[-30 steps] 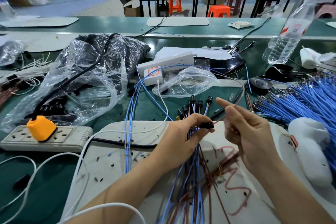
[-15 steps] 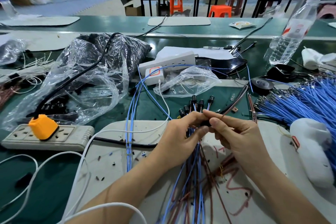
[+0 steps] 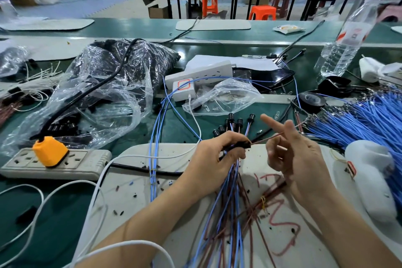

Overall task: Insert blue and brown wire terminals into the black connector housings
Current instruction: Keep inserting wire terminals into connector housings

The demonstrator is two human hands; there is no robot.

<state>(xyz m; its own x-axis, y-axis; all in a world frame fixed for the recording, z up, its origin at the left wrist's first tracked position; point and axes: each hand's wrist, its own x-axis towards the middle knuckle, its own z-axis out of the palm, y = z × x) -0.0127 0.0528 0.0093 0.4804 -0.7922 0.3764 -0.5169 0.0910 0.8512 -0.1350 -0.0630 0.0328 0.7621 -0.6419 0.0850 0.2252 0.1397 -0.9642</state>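
Observation:
My left hand point(image 3: 217, 156) grips a bundle of blue and brown wires point(image 3: 230, 198) over the white mat. Several black connector housings point(image 3: 233, 121) fan out above its fingers. Its thumb and fingertips pinch one more black housing point(image 3: 243, 144). A brown wire point(image 3: 266, 137) runs out of that housing up to the right and passes behind the fingers of my right hand point(image 3: 295, 159). That hand is just right of the housing, index finger stretched up-left and the others loosely bent; no grip on the wire shows.
Loose brown wires point(image 3: 272, 193) lie on the white mat point(image 3: 139, 183). A sheaf of blue wires point(image 3: 365, 119) fills the right side. A plastic bag of black housings point(image 3: 104, 93) and a power strip with an orange plug point(image 3: 51, 152) sit left. Farther back are a tape roll point(image 3: 311, 100) and a water bottle point(image 3: 343, 48).
Half a second ago my right fingers pinched at the housing in my left hand. Now the right hand has pulled back to the right and spread, leaving the brown wire in the housing.

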